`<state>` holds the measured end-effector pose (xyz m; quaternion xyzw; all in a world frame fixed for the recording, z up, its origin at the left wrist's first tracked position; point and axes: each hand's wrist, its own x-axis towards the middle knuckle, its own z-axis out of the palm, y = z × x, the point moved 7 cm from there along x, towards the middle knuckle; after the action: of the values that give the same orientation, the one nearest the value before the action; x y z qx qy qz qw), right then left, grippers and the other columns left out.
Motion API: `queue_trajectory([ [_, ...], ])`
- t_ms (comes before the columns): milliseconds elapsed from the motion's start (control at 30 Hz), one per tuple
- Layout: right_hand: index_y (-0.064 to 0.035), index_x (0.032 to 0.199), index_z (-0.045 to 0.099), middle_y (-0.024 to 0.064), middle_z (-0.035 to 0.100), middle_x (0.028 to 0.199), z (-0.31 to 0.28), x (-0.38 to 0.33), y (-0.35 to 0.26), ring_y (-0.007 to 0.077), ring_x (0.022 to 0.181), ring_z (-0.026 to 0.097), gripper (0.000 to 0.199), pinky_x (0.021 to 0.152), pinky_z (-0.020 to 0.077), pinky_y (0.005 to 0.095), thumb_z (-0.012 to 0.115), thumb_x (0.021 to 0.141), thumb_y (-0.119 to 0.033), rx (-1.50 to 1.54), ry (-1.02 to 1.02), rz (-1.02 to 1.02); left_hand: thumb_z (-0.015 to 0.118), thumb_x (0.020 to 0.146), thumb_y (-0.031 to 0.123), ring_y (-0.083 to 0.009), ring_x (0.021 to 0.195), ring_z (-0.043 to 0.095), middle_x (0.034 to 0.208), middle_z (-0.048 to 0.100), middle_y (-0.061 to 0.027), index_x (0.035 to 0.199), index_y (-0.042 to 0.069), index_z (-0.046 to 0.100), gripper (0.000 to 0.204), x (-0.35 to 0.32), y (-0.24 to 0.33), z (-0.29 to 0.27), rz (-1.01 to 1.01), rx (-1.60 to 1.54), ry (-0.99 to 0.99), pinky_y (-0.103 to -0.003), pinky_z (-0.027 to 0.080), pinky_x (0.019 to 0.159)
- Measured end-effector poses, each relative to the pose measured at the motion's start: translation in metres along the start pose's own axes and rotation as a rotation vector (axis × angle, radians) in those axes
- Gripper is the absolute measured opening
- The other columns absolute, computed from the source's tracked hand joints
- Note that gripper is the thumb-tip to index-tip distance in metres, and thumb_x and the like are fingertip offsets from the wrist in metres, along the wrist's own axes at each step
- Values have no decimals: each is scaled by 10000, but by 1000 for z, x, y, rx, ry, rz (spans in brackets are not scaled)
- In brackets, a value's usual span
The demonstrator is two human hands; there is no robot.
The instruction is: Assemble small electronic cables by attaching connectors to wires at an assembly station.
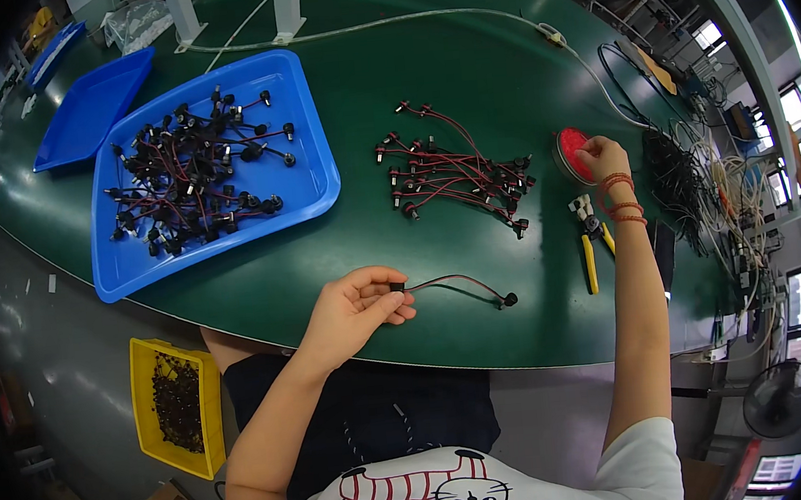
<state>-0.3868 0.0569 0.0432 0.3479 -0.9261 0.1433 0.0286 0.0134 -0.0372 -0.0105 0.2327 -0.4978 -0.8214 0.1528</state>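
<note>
My left hand (pixel 354 316) is closed near the table's front edge, pinching the black connector of a short red-and-black cable (pixel 460 279). The cable's far end, a black plug, rests to the right on the green table. Out to the right, my right hand (pixel 608 159) reaches to a round shallow tin with red contents (pixel 570 145). Its fingers are bent together at the tin's right side, and whatever they hold is hidden. Yellow-handled pliers (pixel 591 233) lie just below that tin. Between my hands and farther back is a loose pile of similar cables (pixel 456 178).
A large blue tray (pixel 316 153) full of cables stands at left, beside another blue tray (pixel 89 115). Below the table edge is a yellow bin (pixel 206 400) with small dark parts. Tangled wires (pixel 675 178) crowd the right side; a white cord (pixel 400 21) crosses the back.
</note>
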Motion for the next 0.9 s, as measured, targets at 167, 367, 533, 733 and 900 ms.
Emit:
queue_trajectory([
  [167,-53,772,602,86,591,680,0,1,8,184,633,573,206,604,441,286,599,673,-234,111,48,3,477,762,-7,-167,711,576,806,561,-143,948,-55,480,193,0,1,1,22,-8,-7,-222,472,621],
  [367,-42,784,603,90,596,686,-4,1,20,158,641,573,177,607,439,272,556,710,-195,339,79,87,471,760,-15,-172,713,575,809,558,-147,950,-56,475,194,0,3,-1,37,-30,11,-228,472,628],
  [533,-41,843,608,87,605,714,-11,-3,29,129,658,569,170,620,437,241,534,724,-137,277,189,57,472,764,-9,-171,721,573,818,555,-146,957,-51,474,198,-2,2,1,84,-55,18,-230,471,637],
  [733,19,871,586,76,594,770,-20,-66,-90,121,684,551,156,648,427,199,536,739,-47,874,102,-156,450,786,19,-174,727,572,835,555,-148,992,-42,472,217,-3,0,-12,139,-118,139,-234,472,652],
  [900,32,870,563,83,584,745,-16,-135,-167,108,656,540,147,628,432,202,543,734,-20,1177,-14,-203,431,798,30,-182,751,573,861,554,-157,1019,-44,468,236,-2,4,-12,129,-133,95,-239,475,669],
])
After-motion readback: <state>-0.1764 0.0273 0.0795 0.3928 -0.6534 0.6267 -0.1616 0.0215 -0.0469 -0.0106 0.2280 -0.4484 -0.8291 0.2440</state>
